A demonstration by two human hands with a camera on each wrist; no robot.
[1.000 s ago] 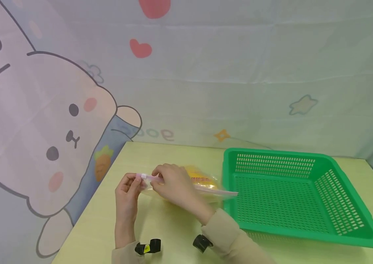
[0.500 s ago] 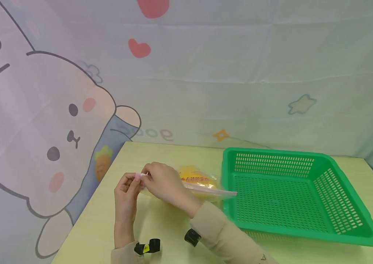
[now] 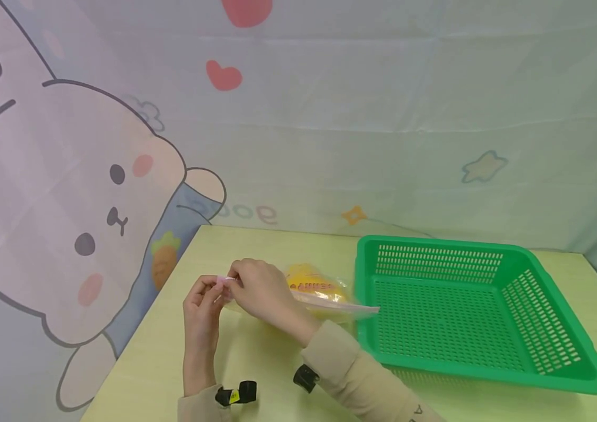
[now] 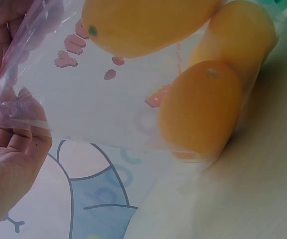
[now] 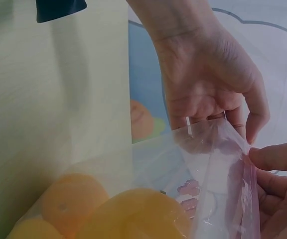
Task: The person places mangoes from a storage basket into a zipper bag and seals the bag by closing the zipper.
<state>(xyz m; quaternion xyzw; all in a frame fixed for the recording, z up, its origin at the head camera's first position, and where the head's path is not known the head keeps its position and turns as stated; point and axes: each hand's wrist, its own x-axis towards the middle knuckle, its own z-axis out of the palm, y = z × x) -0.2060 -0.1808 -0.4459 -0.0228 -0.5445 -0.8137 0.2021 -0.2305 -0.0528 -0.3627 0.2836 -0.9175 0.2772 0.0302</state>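
A clear zip bag (image 3: 330, 302) with a pink closure strip (image 3: 359, 308) is held up over the table, tilted, its strip running from the hands toward the basket. Through the film, several yellow-orange oval fruits (image 4: 201, 109) show, bunched at the bottom. My left hand (image 3: 202, 313) pinches the bag's left corner between thumb and fingers. Right beside it, my right hand (image 3: 261, 290) pinches the strip, its thumb and fingers at the left end. In the right wrist view, the thumb of my right hand (image 5: 283, 184) presses the strip's edge. The slider is hidden behind the fingers.
A large green plastic basket (image 3: 483, 375) with perforated walls stands on the right of the pale wooden table (image 3: 140, 375), its left rim close to the bag's right end. Behind hangs a printed cloth (image 3: 330, 117) with a rabbit and hearts.
My right hand has moved left along the strip to the left hand, covering the white slider seen earlier; more of the bag's print shows. Over the last half second both hands are nearly still.
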